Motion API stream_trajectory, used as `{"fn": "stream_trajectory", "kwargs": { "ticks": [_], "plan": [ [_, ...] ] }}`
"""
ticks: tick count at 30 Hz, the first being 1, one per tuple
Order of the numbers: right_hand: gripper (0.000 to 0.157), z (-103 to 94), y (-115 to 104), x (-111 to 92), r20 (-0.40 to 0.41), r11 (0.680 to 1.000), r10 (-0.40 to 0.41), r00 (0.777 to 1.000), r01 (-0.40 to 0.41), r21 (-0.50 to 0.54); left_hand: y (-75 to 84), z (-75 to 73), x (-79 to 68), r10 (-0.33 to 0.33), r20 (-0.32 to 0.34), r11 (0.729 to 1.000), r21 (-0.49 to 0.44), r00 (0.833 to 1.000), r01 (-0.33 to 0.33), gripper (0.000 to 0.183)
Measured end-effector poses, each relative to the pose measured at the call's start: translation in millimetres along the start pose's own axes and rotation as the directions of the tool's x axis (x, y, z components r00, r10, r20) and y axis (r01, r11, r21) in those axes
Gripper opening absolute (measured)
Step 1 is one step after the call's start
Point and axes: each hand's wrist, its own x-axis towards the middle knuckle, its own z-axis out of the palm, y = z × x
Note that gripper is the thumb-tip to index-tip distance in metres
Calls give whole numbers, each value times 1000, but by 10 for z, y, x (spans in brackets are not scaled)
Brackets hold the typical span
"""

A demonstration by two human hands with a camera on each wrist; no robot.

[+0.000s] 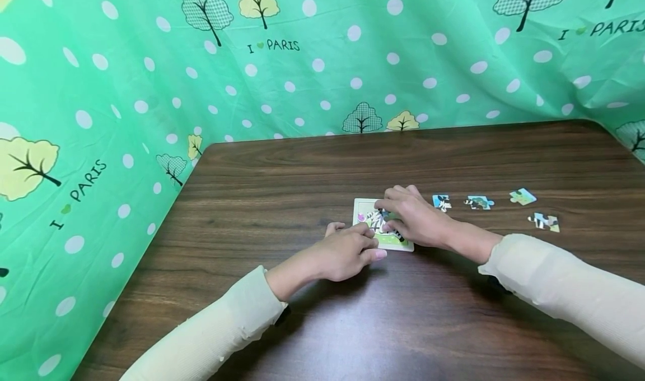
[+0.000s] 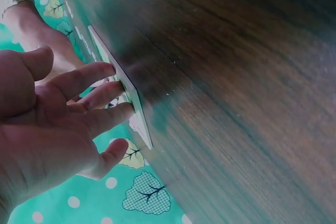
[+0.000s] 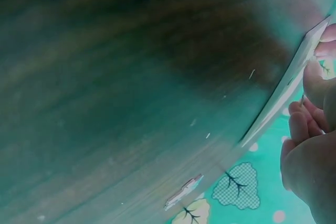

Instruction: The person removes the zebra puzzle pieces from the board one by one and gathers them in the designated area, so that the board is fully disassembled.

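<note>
A small jigsaw puzzle board (image 1: 359, 204) with a white border and a zebra picture lies on the table. My left hand (image 1: 347, 252) rests at its near left edge, fingers spread and fairly straight; in the left wrist view the fingertips (image 2: 126, 109) touch the puzzle board (image 2: 142, 119). Over the board's right side, my right hand (image 1: 415, 215) pinches a small puzzle piece (image 3: 303, 99) between thumb and finger, seen nearly edge-on in the right wrist view. That hand's fingers cover part of the zebra picture.
Several loose puzzle pieces lie right of the board: one with black and white stripes (image 1: 442, 202), a blue and green one (image 1: 479, 203), a green one (image 1: 522, 196) and another (image 1: 545, 222). A green patterned cloth (image 1: 322, 89) hangs behind the brown table (image 1: 272, 201).
</note>
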Motion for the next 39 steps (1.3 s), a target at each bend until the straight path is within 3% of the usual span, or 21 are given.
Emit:
{"fn": "stream_trajectory", "kwargs": {
  "ticks": [16,27,35,39],
  "plan": [
    [43,19,22,-6,-19,997,-58,998,57,-61,-15,10,8,26,-7,999,-18,1000,-27,45],
    [44,13,-4,1,37,1000,-9,999,9,-2,-39,-11,-5,18,25,999,-36,1000,-17,48],
    [42,-49,47,-71,-11,1000,-5,1000,5,20,-36,-10,-13,40,31,999,-20,999,-40,43],
    [43,-123,89,-133,2,997,47,999,-47,58,-24,-12,-11,47,26,999,-21,999,-47,37]
  ]
}}
